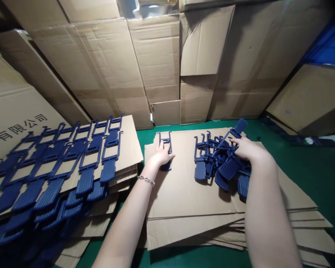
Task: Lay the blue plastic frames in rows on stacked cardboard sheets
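My left hand (161, 155) lies over a single dark blue plastic frame part (165, 140) near the left edge of the cardboard sheet. Its fingers are stretched out, thumb apart, and they cover the part's middle. To the right, my right hand (247, 149) reaches into a tangled pile of the same blue parts (216, 158). The fingers are bent and pinch one part (238, 128) at the top of the pile, whose ribbed end points up. The exact grip is partly hidden by the hand.
Stacked cardboard sheets (181, 201) lie on a green surface (298, 167). At left, another cardboard stack carries rows of blue parts (91, 158), with layers below. Cardboard boxes (100, 67) stand like a wall behind; another box (309, 100) is at right.
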`<state>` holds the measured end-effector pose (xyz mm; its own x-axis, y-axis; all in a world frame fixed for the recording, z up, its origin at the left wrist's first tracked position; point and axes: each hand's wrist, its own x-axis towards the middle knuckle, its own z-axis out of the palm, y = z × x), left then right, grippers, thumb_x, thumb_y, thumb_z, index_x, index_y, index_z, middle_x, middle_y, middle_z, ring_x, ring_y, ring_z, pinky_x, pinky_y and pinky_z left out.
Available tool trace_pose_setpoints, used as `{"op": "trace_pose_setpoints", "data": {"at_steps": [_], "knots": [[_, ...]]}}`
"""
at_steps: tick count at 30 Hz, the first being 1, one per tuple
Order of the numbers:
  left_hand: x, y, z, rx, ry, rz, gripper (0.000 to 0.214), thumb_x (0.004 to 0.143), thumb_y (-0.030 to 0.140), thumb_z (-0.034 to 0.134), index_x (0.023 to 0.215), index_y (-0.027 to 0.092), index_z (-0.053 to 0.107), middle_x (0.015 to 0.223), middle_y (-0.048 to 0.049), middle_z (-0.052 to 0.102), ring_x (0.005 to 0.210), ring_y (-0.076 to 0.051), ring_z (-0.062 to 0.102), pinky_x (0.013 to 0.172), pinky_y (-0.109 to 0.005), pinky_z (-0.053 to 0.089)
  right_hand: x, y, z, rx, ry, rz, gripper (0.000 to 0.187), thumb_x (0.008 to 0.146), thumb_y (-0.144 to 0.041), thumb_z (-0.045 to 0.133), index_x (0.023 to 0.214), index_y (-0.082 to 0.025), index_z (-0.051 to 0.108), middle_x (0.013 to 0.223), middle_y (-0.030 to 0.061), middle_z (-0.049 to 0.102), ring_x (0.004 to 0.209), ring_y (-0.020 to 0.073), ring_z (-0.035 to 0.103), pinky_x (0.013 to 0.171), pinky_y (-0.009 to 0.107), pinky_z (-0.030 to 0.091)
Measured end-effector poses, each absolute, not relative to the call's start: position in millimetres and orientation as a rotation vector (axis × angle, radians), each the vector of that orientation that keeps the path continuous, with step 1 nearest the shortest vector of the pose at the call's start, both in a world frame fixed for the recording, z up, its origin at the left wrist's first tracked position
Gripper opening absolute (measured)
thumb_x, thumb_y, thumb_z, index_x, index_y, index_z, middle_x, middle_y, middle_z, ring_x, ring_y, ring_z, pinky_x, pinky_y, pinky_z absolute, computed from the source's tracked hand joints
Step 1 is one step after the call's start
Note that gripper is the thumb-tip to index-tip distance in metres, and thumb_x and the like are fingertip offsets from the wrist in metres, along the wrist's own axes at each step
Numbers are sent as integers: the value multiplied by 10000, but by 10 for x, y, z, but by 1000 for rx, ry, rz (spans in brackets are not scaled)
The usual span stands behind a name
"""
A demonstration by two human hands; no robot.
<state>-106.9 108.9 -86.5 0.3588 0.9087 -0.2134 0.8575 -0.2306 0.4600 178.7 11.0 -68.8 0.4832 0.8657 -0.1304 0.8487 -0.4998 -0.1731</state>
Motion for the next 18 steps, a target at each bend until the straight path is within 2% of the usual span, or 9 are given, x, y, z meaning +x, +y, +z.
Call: {"op": "trace_pose_setpoints", "data": {"at_steps": [5, 7, 11, 14, 16, 17, 18], "knots": [[-1131, 1081, -849, 2144, 1650, 9, 666, 816, 368, 514, 1395, 131, 286, 1480, -173, -18, 1355, -338, 28, 1067, -459, 172, 1809, 116, -717, -2625, -1548, 279, 713, 616, -55, 515, 1313, -204, 481, 1226, 99, 469, 920, 214, 559, 707, 244, 457], [-1146, 1079, -844, 2153, 1663, -20, 660, 824, 361, 507, 1392, 107, 287, 1476, -188, -13, 1350, -353, 36, 1065, -466, 179, 1808, 116, -712, -2626, -1550, 286, 706, 625, -57, 510, 1315, -203, 477, 1240, 97, 460, 937, 214, 553, 716, 245, 456], [-1168, 1078, -851, 2191, 1590, -50, 694, 831, 382, 493, 1417, 131, 218, 1480, -164, -26, 1359, -320, 8, 1061, -454, 202, 1802, 116, -702, -2624, -1566, 269, 683, 640, -59, 511, 1309, -193, 485, 1235, 102, 468, 961, 215, 548, 752, 244, 449], [-1121, 1017, -819, 2245, 1551, -1, 764, 805, 376, 527, 1426, 114, 165, 1485, -167, -16, 1360, -311, -41, 1069, -477, 156, 1799, 121, -702, -2630, -1567, 280, 685, 644, -58, 518, 1314, -194, 479, 1246, 106, 460, 977, 219, 545, 764, 245, 448], [-1023, 926, -772, 2304, 1510, 89, 763, 812, 382, 512, 1428, 124, 143, 1491, -158, 34, 1364, -301, -41, 1074, -482, 128, 1797, 127, -702, -2641, -1550, 305, 682, 657, -61, 517, 1324, -195, 466, 1253, 107, 454, 1000, 223, 538, 772, 247, 447], [-953, 869, -746, 2331, 1469, 135, 727, 834, 398, 474, 1429, 143, 143, 1488, -150, 100, 1368, -291, 22, 1074, -462, 150, 1796, 130, -701, -2646, -1543, 315, 681, 663, -63, 517, 1328, -195, 460, 1252, 107, 453, 1011, 226, 533, 774, 246, 447], [-872, 811, -722, 2349, 1413, 166, 665, 862, 421, 416, 1425, 168, 167, 1463, -139, 220, 1352, -275, 157, 1059, -419, 217, 1794, 132, -699, -2652, -1535, 321, 681, 667, -63, 517, 1332, -195, 456, 1252, 108, 453, 1023, 228, 528, 775, 244, 447]]}}
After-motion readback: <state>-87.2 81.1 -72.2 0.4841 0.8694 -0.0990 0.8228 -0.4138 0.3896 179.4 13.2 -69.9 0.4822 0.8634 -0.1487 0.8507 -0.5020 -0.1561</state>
